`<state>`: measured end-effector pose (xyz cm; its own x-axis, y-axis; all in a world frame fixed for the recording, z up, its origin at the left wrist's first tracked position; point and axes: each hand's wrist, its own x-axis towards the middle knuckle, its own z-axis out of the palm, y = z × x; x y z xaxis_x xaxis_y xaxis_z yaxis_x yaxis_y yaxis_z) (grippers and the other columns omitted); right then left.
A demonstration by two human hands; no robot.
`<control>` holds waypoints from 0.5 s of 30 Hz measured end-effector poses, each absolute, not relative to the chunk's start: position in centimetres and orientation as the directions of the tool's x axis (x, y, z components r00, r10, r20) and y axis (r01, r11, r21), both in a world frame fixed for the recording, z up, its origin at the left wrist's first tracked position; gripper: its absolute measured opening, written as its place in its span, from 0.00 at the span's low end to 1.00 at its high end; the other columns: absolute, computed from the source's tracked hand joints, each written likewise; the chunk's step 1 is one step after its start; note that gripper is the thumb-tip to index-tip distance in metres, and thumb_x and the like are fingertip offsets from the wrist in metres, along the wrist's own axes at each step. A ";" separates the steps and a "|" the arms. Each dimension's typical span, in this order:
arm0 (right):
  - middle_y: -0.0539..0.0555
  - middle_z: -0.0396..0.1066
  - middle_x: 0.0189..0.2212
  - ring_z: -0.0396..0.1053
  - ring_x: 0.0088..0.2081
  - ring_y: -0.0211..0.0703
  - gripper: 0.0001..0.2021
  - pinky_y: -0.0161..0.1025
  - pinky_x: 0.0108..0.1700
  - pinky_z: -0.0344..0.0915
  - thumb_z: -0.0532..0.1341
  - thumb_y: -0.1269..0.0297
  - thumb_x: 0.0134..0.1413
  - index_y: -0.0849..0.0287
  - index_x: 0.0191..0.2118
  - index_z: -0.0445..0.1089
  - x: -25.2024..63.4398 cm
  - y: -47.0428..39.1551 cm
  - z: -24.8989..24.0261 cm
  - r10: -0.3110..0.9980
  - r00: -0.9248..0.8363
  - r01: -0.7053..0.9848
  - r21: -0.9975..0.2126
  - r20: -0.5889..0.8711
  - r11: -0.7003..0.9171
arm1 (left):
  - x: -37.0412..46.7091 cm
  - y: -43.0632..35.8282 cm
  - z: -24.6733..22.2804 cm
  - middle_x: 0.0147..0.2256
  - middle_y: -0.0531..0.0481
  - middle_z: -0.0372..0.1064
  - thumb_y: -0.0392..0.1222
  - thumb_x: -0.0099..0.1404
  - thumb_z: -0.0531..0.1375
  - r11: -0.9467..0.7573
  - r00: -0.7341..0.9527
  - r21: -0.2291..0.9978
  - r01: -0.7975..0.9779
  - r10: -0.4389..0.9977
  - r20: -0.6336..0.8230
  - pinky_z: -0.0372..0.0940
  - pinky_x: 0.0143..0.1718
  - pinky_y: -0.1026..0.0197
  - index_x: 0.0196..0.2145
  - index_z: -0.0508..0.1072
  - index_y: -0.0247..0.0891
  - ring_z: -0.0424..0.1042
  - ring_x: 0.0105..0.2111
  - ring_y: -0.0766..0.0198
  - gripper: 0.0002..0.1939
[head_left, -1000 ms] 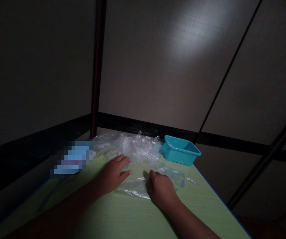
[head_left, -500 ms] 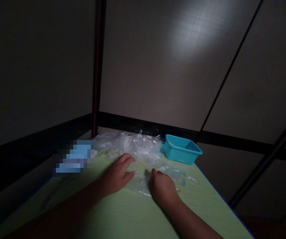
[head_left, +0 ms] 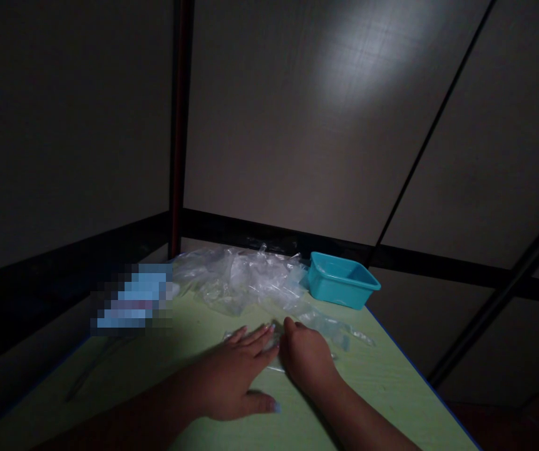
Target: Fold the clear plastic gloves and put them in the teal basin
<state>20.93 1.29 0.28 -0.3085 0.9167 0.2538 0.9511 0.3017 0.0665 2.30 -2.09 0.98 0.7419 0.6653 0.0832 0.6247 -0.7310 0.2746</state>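
Note:
A clear plastic bag (head_left: 275,364) lies flat on the pale green table (head_left: 367,401), mostly covered by my hands. My left hand (head_left: 234,379) rests palm down over its left part, fingers stretched out and thumb apart. At the bag's right side, my right hand (head_left: 309,357) is closed, its fingers curled onto the plastic. Another strip of clear and bluish plastic (head_left: 342,332) extends beyond my right hand. Farther back sits a crumpled heap of clear plastic bags (head_left: 260,275).
A turquoise plastic basin (head_left: 344,285) stands at the table's back right edge. At the left edge is a pixelated light blue object (head_left: 135,297), with a dark cord-like line (head_left: 91,369) below it. Panelled walls (head_left: 273,138) close off the back and left.
My left hand has come down toward me and right, from above the table to flat on the plastic bag. My right hand stays closed in nearly the same place.

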 end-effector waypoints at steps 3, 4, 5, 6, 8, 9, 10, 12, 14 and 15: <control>0.57 0.72 0.29 0.71 0.28 0.46 0.08 0.35 0.25 0.53 0.54 0.69 0.48 0.58 0.37 0.62 21.2 1.3 0.4 0.924 -0.294 0.955 0.056 0.244 0.290 | 2.0 -2.3 1.1 0.63 0.42 0.29 0.64 0.60 0.49 -0.729 0.746 0.279 0.625 0.663 0.062 0.36 0.58 0.41 0.62 0.39 0.45 0.32 0.62 0.51 0.40; 0.57 0.72 0.29 0.71 0.29 0.46 0.07 0.35 0.25 0.52 0.54 0.69 0.48 0.58 0.37 0.62 21.3 1.3 0.4 0.926 -0.291 0.956 0.050 0.242 0.288 | 2.0 -2.3 1.1 0.62 0.41 0.28 0.65 0.59 0.49 -0.727 0.747 0.283 0.626 0.663 0.052 0.36 0.58 0.40 0.62 0.39 0.47 0.31 0.62 0.50 0.40; 0.57 0.72 0.29 0.71 0.29 0.46 0.07 0.35 0.25 0.51 0.54 0.69 0.49 0.58 0.36 0.62 21.5 1.4 0.4 0.927 -0.287 0.957 0.042 0.243 0.286 | 1.9 -2.4 1.2 0.62 0.41 0.27 0.65 0.59 0.49 -0.725 0.748 0.287 0.627 0.663 0.041 0.37 0.58 0.39 0.62 0.39 0.48 0.31 0.61 0.49 0.40; 0.57 0.72 0.29 0.71 0.29 0.46 0.06 0.35 0.25 0.51 0.53 0.69 0.49 0.58 0.36 0.62 21.7 1.5 0.3 0.927 -0.284 0.958 0.035 0.244 0.285 | 1.9 -2.4 1.3 0.62 0.41 0.26 0.66 0.58 0.50 -0.722 0.748 0.291 0.628 0.663 0.031 0.37 0.57 0.39 0.62 0.39 0.50 0.30 0.61 0.49 0.40; 0.57 0.73 0.28 0.70 0.28 0.45 0.05 0.35 0.25 0.49 0.52 0.69 0.51 0.59 0.35 0.63 22.2 1.7 0.4 0.929 -0.278 0.959 0.019 0.244 0.282 | 1.8 -2.5 1.5 0.62 0.42 0.24 0.66 0.57 0.50 -0.717 0.749 0.300 0.629 0.663 0.014 0.37 0.56 0.37 0.61 0.40 0.53 0.28 0.61 0.48 0.39; 0.57 0.73 0.28 0.70 0.28 0.44 0.05 0.35 0.25 0.49 0.51 0.68 0.52 0.59 0.35 0.63 22.5 1.9 0.4 0.931 -0.274 0.960 0.007 0.241 0.281 | 1.8 -2.5 1.5 0.62 0.43 0.23 0.66 0.57 0.50 -0.715 0.750 0.303 0.629 0.662 0.006 0.37 0.56 0.37 0.61 0.40 0.55 0.28 0.61 0.47 0.39; 0.57 0.73 0.28 0.70 0.28 0.44 0.06 0.35 0.25 0.48 0.51 0.68 0.53 0.59 0.34 0.63 22.8 2.1 0.6 0.933 -0.270 0.960 -0.010 0.236 0.280 | 1.8 -2.5 1.6 0.62 0.44 0.22 0.67 0.57 0.50 -0.714 0.750 0.305 0.630 0.661 -0.001 0.36 0.56 0.36 0.61 0.41 0.57 0.27 0.61 0.47 0.38; 0.57 0.72 0.27 0.69 0.28 0.42 0.06 0.34 0.26 0.48 0.51 0.67 0.53 0.59 0.32 0.64 23.6 2.5 0.9 0.941 -0.259 0.957 -0.070 0.217 0.280 | 1.8 -2.5 1.7 0.62 0.45 0.20 0.67 0.57 0.50 -0.711 0.751 0.308 0.632 0.660 -0.016 0.35 0.55 0.35 0.60 0.42 0.59 0.26 0.60 0.46 0.37; 0.56 0.72 0.27 0.67 0.29 0.40 0.06 0.33 0.26 0.49 0.52 0.67 0.52 0.60 0.30 0.65 24.4 3.1 1.2 0.948 -0.256 0.945 -0.156 0.191 0.287 | 1.8 -2.5 1.7 0.62 0.46 0.20 0.67 0.57 0.49 -0.709 0.750 0.309 0.634 0.661 -0.023 0.35 0.55 0.35 0.60 0.43 0.59 0.25 0.60 0.46 0.36; 0.55 0.71 0.27 0.67 0.28 0.39 0.06 0.33 0.27 0.49 0.53 0.66 0.52 0.60 0.29 0.65 24.8 3.4 1.4 0.949 -0.258 0.935 -0.202 0.180 0.292 | 1.8 -2.5 1.6 0.62 0.46 0.19 0.67 0.57 0.49 -0.707 0.748 0.310 0.636 0.663 -0.024 0.35 0.55 0.35 0.60 0.43 0.59 0.25 0.60 0.46 0.36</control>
<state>24.83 3.36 1.40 -0.2577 0.9492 0.1805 0.9348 0.2922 -0.2019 1.81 -2.47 1.61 0.7482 0.6630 -0.0235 0.6360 -0.7068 0.3096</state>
